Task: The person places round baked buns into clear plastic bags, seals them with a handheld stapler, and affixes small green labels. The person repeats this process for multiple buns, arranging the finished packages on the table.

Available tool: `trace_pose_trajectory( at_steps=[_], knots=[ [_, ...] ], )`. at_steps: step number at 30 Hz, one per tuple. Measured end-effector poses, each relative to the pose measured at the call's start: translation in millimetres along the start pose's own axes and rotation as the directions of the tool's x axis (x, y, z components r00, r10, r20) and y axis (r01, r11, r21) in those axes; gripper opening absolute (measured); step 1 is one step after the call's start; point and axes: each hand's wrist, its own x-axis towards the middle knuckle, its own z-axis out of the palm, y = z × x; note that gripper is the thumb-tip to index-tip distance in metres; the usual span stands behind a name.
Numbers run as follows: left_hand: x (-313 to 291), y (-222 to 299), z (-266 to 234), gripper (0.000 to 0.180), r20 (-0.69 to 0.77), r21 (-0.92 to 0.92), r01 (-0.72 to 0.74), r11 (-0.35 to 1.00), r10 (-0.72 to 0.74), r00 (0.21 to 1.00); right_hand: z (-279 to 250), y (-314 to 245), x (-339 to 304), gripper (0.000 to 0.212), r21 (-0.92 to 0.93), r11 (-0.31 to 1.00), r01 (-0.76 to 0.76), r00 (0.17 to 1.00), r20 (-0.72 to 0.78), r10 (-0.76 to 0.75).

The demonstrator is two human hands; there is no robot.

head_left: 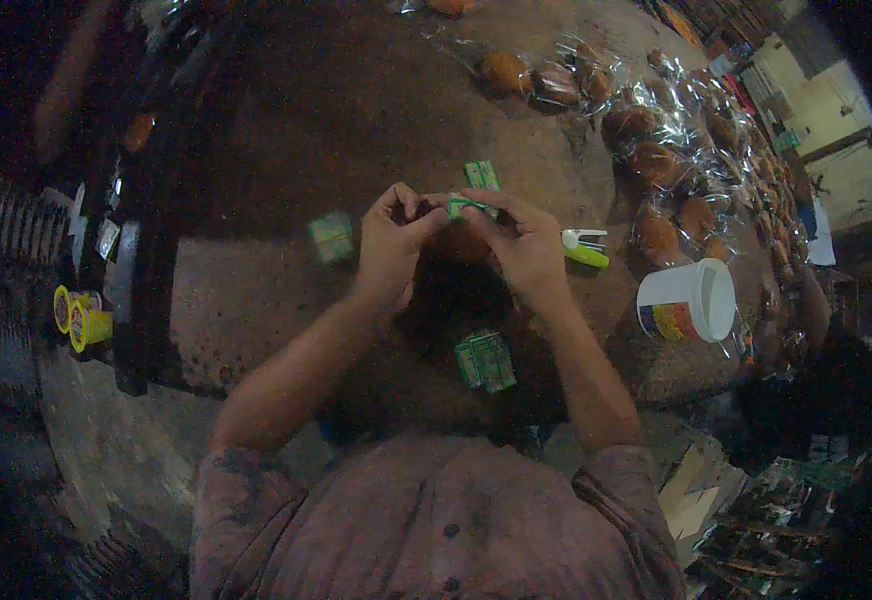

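Both hands meet over the middle of the brown table. My right hand [528, 240] pinches a small green and white packet [468, 207] between thumb and fingers. Close beside it, my left hand [393, 240] is closed, thumb against fingers; whatever it holds is too small to make out. Just beyond the right fingers lies a green packet stack [481, 174]. Another green stack [332, 238] rests left of my left hand, and a third green stack [486, 361] sits nearer my body. A stapler [585, 248], white and lime green, lies right of my right hand. Dark shadow falls below my hands.
A white bucket [708, 300] with a coloured label stands at the right. Many round brown pieces in clear plastic [656, 165] cover the far right. Two yellow tubs [91, 325] sit off the left edge, past a dark beam [136, 320].
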Motion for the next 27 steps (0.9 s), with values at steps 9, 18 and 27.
trace_pose_trajectory(
  at_steps=[9,18,27],
  knots=[
    [-1,-7,9,0.028,0.032,0.051,-0.157,0.986,0.155,0.987,-4,7,4,0.016,-0.239,0.916,0.322,0.935,-0.074,-0.348],
    [2,1,2,0.029,-0.047,0.152,0.014,0.988,-0.007,0.999,-202,1,153,0.058,-0.399,0.917,0.004,0.675,-0.676,-0.297],
    [14,3,-4,0.033,-0.034,0.252,0.034,0.967,-0.027,0.999,-374,62,178,0.061,-0.584,0.698,-0.414,0.887,-0.43,0.167]
  ],
)
